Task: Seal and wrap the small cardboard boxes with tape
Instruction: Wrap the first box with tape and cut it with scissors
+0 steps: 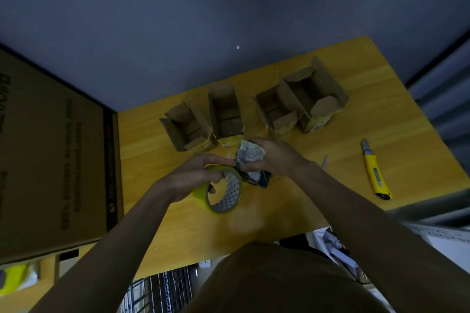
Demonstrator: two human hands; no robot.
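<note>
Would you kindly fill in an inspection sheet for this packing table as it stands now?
Surface: wooden table, yellowish, dimly lit.
Job's things: four open cardboard boxes in a row at the back; yellow tape roll; dark package.
Clutter: yellow utility knife at the right; small blade-like item, unclear.
Hands: left hand holds the tape roll; right hand grips the package.
Cables: nothing seen.
Surroundings: large cardboard carton at the left; grey wall behind.

4 small boxes open, upright, row | yellow tape roll tilted
</note>
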